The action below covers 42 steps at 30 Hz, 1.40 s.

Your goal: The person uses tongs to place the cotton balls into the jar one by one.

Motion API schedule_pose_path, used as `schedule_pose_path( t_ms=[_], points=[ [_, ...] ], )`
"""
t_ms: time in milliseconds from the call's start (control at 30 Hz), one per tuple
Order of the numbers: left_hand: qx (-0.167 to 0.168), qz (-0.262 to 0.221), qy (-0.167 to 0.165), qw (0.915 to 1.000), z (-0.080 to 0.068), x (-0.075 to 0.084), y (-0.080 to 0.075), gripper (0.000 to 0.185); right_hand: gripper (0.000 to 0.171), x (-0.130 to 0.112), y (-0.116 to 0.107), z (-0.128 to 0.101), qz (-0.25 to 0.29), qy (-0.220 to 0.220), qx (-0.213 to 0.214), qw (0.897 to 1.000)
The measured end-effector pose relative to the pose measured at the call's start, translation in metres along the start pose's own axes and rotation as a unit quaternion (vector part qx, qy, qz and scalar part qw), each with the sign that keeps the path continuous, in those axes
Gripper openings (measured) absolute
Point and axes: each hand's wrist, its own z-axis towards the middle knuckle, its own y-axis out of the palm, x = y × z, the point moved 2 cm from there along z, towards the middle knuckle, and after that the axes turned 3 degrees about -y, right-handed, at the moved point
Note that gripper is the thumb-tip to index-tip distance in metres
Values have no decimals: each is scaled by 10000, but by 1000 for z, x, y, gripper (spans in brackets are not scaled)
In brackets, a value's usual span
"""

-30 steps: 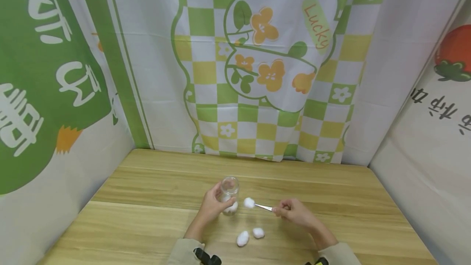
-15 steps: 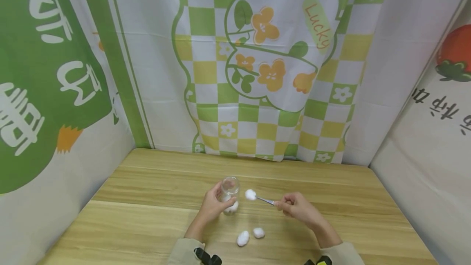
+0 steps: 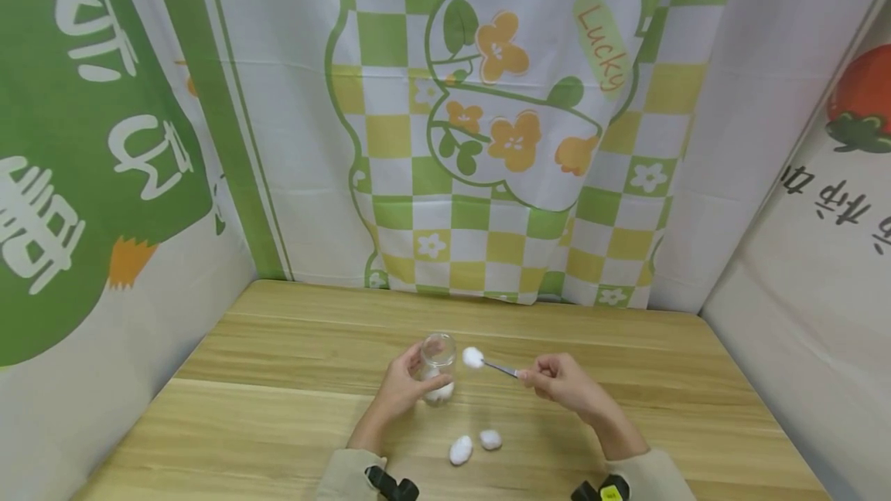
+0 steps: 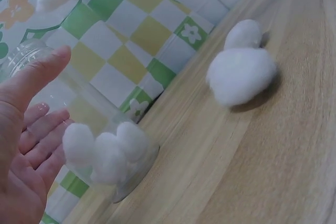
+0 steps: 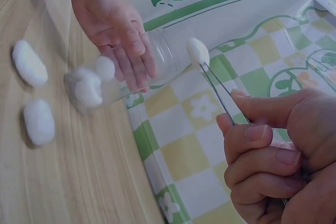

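A small clear glass jar (image 3: 436, 368) stands on the wooden table (image 3: 278, 408), gripped by my left hand (image 3: 400, 389). Several cotton balls (image 4: 107, 150) lie in its bottom. My right hand (image 3: 560, 383) pinches metal tweezers (image 3: 500, 368) that hold a cotton ball (image 3: 473, 357) just right of the jar's mouth. In the right wrist view the tweezers (image 5: 220, 98) carry that ball (image 5: 198, 52) beside the jar (image 5: 157, 59). Two loose cotton balls (image 3: 459, 450) (image 3: 490, 439) lie on the table near me.
Printed cloth walls (image 3: 487, 122) close the table in at the back and on both sides. Bare wood stretches left and right of my hands. The two loose balls (image 4: 241, 72) lie just in front of the jar.
My right hand has lifted the tweezers and the cotton ball upward and slightly toward the jar's mouth. The left hand and jar have stayed almost still.
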Motion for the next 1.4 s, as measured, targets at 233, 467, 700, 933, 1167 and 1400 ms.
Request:
schedule_pose_path(
  t_ms=[233, 467, 700, 933, 1167, 1400],
  points=[
    [36, 34, -48, 10000, 1, 1, 3, 72, 26, -6, 0, 3, 68, 50, 44, 10000],
    [-5, 39, -27, 10000, 1, 2, 4, 75, 29, -10, 1, 5, 32, 54, 87, 9999],
    [-52, -46, -41, 10000, 0, 2, 7, 72, 33, -12, 1, 7, -65, 9, 113, 9999],
    [-86, 32, -3, 10000, 1, 1, 7, 73, 32, -12, 4, 12, -239, 10, 208, 9995],
    [-99, 0, -72, 9999, 0, 2, 7, 77, 36, -14, 7, 15, -249, -9, 192, 9995],
    [-124, -60, -144, 9998, -1, 3, 7, 74, 36, -14, 10, 19, -182, 19, 239, 9995]
  ],
)
